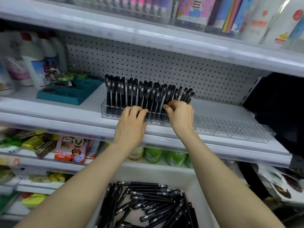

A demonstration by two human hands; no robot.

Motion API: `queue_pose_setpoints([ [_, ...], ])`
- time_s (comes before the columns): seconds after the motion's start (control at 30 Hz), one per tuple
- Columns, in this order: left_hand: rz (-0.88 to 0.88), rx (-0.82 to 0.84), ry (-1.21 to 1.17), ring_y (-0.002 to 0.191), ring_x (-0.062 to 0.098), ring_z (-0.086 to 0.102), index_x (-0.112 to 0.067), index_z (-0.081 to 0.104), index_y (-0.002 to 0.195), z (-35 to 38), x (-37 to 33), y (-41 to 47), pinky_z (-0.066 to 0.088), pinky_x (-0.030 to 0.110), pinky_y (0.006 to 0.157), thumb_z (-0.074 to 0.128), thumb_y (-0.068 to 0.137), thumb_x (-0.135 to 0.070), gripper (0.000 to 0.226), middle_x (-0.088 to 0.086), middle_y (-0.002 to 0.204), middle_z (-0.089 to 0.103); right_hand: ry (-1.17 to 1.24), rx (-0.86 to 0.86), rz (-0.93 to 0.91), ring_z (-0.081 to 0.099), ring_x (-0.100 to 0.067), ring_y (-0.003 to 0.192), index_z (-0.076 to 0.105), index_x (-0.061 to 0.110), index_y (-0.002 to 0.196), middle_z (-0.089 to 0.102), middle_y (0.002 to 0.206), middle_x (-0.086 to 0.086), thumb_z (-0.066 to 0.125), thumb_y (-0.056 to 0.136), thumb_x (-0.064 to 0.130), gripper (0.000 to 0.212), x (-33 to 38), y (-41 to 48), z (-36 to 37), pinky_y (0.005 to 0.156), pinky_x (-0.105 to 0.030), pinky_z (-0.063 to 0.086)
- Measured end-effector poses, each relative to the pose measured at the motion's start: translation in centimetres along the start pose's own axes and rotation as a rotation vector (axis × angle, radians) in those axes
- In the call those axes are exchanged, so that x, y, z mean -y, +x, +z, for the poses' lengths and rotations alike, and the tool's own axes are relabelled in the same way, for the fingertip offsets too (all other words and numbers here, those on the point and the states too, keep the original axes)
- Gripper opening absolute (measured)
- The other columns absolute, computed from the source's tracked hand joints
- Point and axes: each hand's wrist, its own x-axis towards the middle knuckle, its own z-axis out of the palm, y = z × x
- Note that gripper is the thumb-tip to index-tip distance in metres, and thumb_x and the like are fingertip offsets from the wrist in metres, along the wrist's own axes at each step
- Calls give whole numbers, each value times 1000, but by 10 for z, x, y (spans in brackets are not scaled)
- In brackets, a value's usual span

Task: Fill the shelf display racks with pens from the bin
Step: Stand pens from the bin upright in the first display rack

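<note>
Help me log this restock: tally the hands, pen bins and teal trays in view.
Hands: 2 (left hand, right hand gripping pens)
White pen bin: 1
Teal tray: 1
Total: 4

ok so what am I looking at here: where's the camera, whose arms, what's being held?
There is no machine here: a person works with two bare hands. The single picture comes from a wide-angle camera worn on the person's head, looking forward and down, so the arms reach in from the bottom.

On the shelf stands a clear plastic pen rack. Its left part is full of upright black pens, and the rack sections to the right are empty. Below, a white bin holds loose black pens.

The right hand grips a small bundle of pens at the rack. The fingers of the left hand curl at the rack's front; whether they pinch a pen is unclear.
</note>
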Motion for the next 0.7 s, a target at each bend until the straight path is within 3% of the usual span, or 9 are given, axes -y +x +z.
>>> queue_pose_setpoints([
  [0.33, -3, -17, -12, 112, 25, 43, -10, 56, 129, 0, 0, -2, 47, 37, 91, 60, 92, -24, 39, 6, 121, 52, 6, 12, 75, 61, -27, 80, 72, 7, 103, 72, 86, -11, 61, 94, 27, 24, -2, -1, 6, 73, -31, 47],
  [0.47, 14, 47, -31, 121, 28, 43, -10, 52, 135, -5, 1, -5, 46, 42, 99, 62, 90, -16, 47, 9, 131, 50, 19, 12, 77, 63, -27, 83, 71, 6, 108, 72, 87, -11, 61, 95, 25, 25, 2, -4, 5, 73, -31, 46],
  [0.57, 32, 67, -83, 128, 30, 42, -10, 52, 136, -16, -4, -22, 41, 44, 106, 62, 88, -9, 49, 12, 136, 48, 51, -14, 80, 66, -26, 83, 70, 9, 111, 72, 88, -7, 65, 93, 25, 25, 1, -16, -1, 79, -38, 53],
  [0.7, -8, 101, -200, 107, 24, 49, -15, 60, 124, -26, -11, -68, 48, 39, 82, 54, 93, -22, 33, 4, 116, 56, 127, -24, 70, 66, -15, 71, 73, 18, 95, 67, 75, 8, 67, 90, 23, 9, -8, -60, -9, 73, -39, 58],
])
